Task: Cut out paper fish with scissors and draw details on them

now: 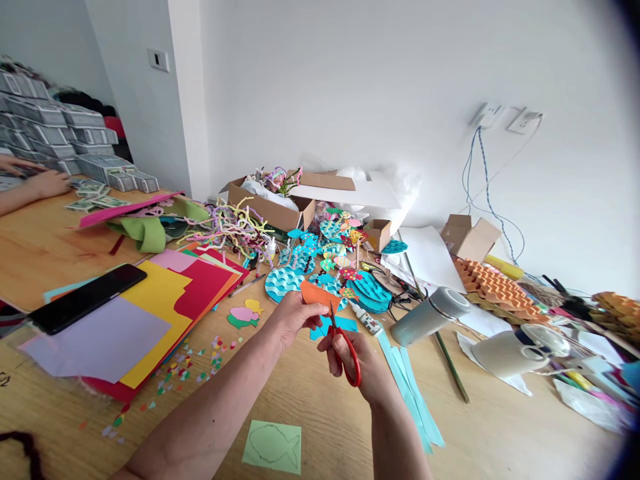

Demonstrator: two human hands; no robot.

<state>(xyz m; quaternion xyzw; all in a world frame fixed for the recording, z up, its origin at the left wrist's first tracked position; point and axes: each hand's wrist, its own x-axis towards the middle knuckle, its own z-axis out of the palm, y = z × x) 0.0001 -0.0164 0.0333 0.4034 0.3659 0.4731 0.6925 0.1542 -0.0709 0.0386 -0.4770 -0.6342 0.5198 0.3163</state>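
Note:
My left hand (295, 316) is closed on an orange piece of paper (319, 296), held up over the table. My right hand (356, 360) grips red-handled scissors (352, 357), whose blades meet the lower right part of the orange paper. Below and behind the hands lies a piece of blue paper (345, 325). A green sheet with a fish outline (273, 447) rests near the front edge. Pink, yellow and green fish cutouts (245, 313) are left of my left hand.
Coloured paper sheets (110, 333) and a black phone (90, 297) lie left, beside scattered paper bits (190, 363). Blue strips (407, 387), a grey bottle (429, 317) and a white cup (515, 350) stand or lie right. Another person's hands (47, 181) are far left.

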